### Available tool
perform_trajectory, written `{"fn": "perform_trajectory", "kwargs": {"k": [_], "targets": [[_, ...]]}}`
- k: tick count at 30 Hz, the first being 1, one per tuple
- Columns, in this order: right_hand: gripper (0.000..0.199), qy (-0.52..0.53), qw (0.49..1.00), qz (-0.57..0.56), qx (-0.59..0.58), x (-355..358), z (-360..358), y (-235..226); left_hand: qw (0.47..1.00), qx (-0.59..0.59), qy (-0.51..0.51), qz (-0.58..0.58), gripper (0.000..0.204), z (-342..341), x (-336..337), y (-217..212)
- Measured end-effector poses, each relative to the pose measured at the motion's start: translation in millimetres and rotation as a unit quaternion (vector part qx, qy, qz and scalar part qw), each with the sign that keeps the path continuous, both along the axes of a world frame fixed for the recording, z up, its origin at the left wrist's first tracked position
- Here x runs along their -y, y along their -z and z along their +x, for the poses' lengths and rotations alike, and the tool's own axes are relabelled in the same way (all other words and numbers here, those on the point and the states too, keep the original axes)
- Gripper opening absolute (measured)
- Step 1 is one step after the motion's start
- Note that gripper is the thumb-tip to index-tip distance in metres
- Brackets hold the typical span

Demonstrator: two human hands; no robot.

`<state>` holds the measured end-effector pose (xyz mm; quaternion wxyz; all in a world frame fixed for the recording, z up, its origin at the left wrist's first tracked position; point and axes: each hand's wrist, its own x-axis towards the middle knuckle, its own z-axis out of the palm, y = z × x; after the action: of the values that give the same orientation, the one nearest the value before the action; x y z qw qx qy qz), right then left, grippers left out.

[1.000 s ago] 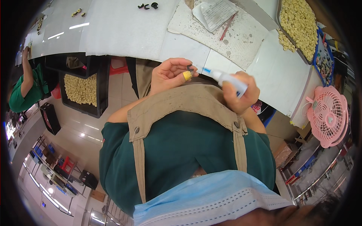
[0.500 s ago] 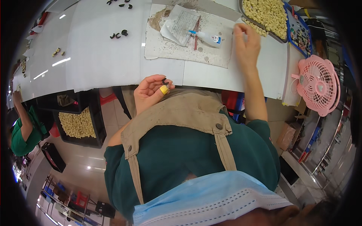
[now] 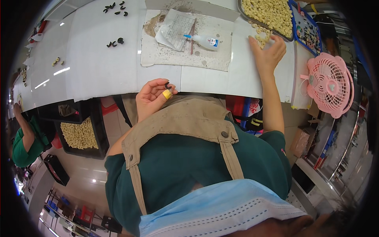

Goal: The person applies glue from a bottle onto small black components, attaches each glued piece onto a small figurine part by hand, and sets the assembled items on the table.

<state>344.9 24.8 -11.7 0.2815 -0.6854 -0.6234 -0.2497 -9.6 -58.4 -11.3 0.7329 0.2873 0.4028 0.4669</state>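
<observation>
The white desk (image 3: 98, 67) stretches across in front of me, and on it lies a stained grey mat (image 3: 185, 53) carrying a crumpled sheet of paper (image 3: 177, 29) and a small white glue bottle (image 3: 203, 40) lying on its side. At the far right corner sits a metal tray (image 3: 241, 8) heaped with pale yellowish pieces (image 3: 272, 14), a few spilled at its near edge. My right hand (image 3: 268, 53) reaches out flat over those spilled ones, fingers spread open, gripping nothing that I can see. My left hand (image 3: 152, 96) hovers at the desk's near edge, curled, pinching a tiny curved black piece (image 3: 167, 85) between thumb and a finger wrapped in yellow tape (image 3: 167, 94). More black pieces (image 3: 115, 42) lie scattered further out.
</observation>
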Motion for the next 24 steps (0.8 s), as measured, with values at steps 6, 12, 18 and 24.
{"fn": "perform_trajectory", "kwargs": {"k": [6,12,18,24], "targets": [[0.099,0.055,0.983,-0.114,-0.136,-26.1,5.2,3.4,0.999,0.011,0.034,0.007,0.028,7.9,-1.2,-3.6],[0.065,-0.062,0.959,-0.165,-0.223,-7.8,5.6,2.6,1.0,-0.001,0.014,-0.005,0.028,3.1,-1.9,-4.2],[0.025,-0.041,0.929,-0.103,-0.353,26.7,6.2,-22.5,1.0,-0.002,0.016,-0.012,0.028,0.4,-2.7,-0.1],[0.017,-0.061,0.943,-0.192,-0.266,38.4,-15.4,-18.8,1.0,-0.006,0.028,-0.008,0.029,3.1,-4.5,-1.7]]}}
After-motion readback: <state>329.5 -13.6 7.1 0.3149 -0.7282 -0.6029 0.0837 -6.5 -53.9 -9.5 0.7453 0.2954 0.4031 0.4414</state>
